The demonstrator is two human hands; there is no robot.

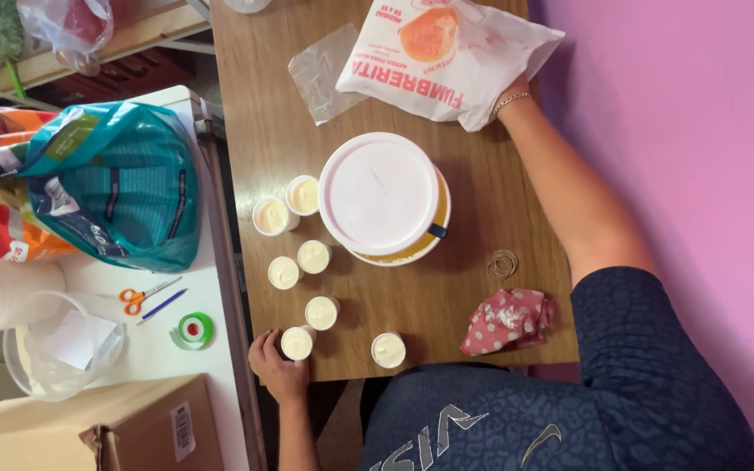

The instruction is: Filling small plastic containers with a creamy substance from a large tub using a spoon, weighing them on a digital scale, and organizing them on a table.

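1. Left hand [277, 365] fingers curl around a filled small cup [297, 343] at the wooden table [517, 201] edge.
2. Right hand [510, 94] reaches into the white bag [438, 57]; fingers hidden, cannot tell.
3. Step judged: fetching from the bag; next needs a clean withdrawal.

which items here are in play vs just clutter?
In play: left hand on a filled cup; six more cups; lidded bucket; right hand in the white bag.
Clutter: scissors, tape, pen, teal bag, rubber bands, spotted cloth.
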